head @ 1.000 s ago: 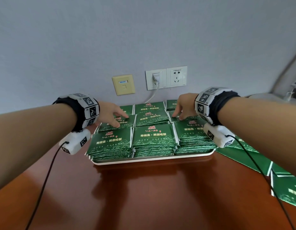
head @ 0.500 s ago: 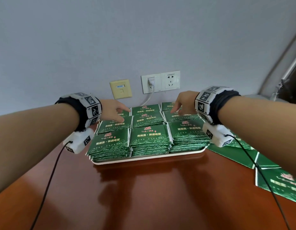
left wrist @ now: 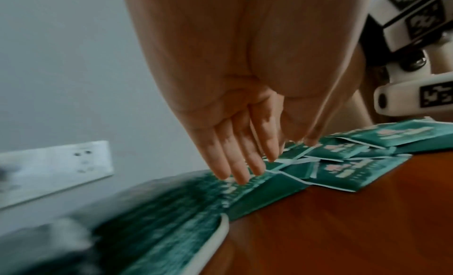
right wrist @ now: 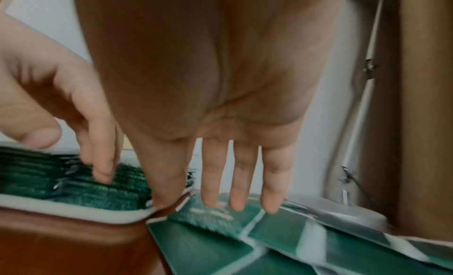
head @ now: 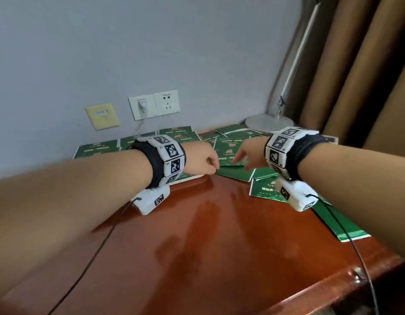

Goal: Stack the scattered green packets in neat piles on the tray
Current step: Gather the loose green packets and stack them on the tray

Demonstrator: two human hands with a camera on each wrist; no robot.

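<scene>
A white tray full of neat green packet piles stands at the back left, mostly behind my left forearm. Loose green packets lie scattered on the table to its right, more under my right wrist. My left hand hovers at the tray's right end; in the left wrist view its fingers hang straight over the loose packets and hold nothing. My right hand reaches over the scattered heap, fingers straight and spread just above a packet, empty.
A lamp base stands at the back right by brown curtains. Wall sockets with a plugged cable sit behind the tray. The red-brown table ends at a front right edge. More packets lie right.
Both hands have left the piles on the tray and moved right to the scattered packets. The head view has swung right, bringing the lamp and curtains into sight.
</scene>
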